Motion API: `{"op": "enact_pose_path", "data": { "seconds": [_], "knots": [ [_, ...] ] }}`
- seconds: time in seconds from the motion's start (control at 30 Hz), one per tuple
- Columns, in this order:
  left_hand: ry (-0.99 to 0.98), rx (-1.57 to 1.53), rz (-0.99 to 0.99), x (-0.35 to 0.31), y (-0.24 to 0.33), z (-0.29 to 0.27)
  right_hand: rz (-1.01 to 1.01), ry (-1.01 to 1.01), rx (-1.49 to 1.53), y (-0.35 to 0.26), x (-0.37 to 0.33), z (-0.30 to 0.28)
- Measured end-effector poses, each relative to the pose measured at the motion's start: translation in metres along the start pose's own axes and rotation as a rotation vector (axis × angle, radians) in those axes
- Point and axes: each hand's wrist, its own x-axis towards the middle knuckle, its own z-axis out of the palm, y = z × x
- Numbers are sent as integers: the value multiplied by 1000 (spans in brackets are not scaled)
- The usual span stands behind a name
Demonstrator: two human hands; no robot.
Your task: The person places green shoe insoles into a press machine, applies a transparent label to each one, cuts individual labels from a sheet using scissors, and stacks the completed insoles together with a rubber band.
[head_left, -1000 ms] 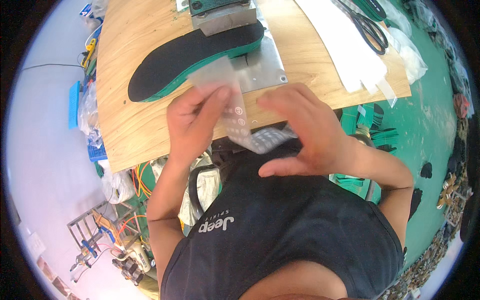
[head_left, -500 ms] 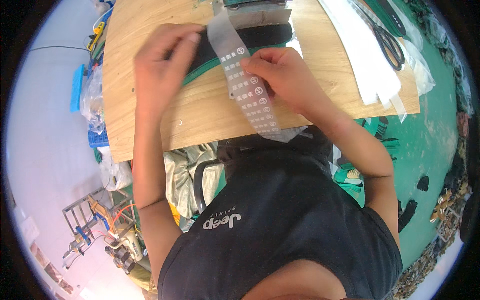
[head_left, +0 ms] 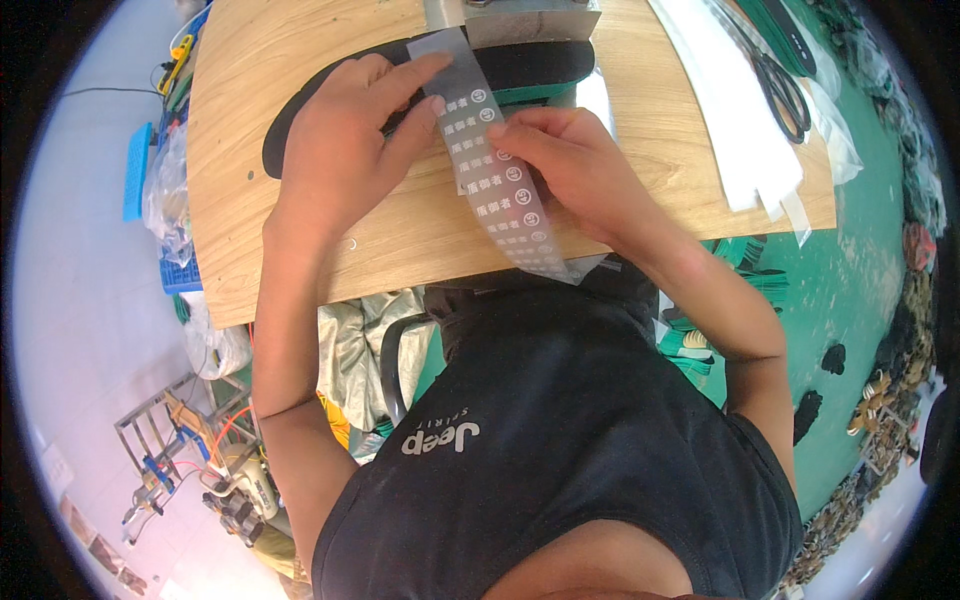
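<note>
A translucent strip of transfer film (head_left: 490,185) with rows of white print slants across the table edge, its upper end over a black insole (head_left: 325,98) with a green underside. My right hand (head_left: 575,165) pinches the strip's right edge between thumb and forefinger. From the left, my left hand (head_left: 350,145) lies over the insole, forefinger stretched onto the strip's plain upper part, thumb apart from it at the left edge. The left hand's other fingers are curled and partly hidden. Just beyond the strip is a metal press block (head_left: 533,28), close above the insole.
The wooden table (head_left: 240,220) ends just in front of me. At its right lie white sheet strips (head_left: 715,110), black-handled scissors (head_left: 785,100) and a green-and-black insole (head_left: 778,35). Plastic bags (head_left: 168,205) and a blue crate (head_left: 180,275) stand at the left edge.
My left hand has moved right onto the strip's upper part. More of the insole's black left end now shows beside it. My right hand keeps its pinch on the strip.
</note>
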Motion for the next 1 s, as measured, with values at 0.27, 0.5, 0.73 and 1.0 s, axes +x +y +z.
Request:
{"op": "enact_pose_path", "data": {
  "seconds": [0.27,0.5,0.73,1.0],
  "knots": [
    [-93,20,9,3,-11,-2,38,46,105,-3,6,15],
    [93,37,101,16,-30,1,80,167,240,-19,-7,-1],
    [-68,53,91,23,-32,8,54,241,218,-22,-7,-25],
    [-77,77,105,24,-37,13,35,199,178,-21,0,-31]
  ]
}}
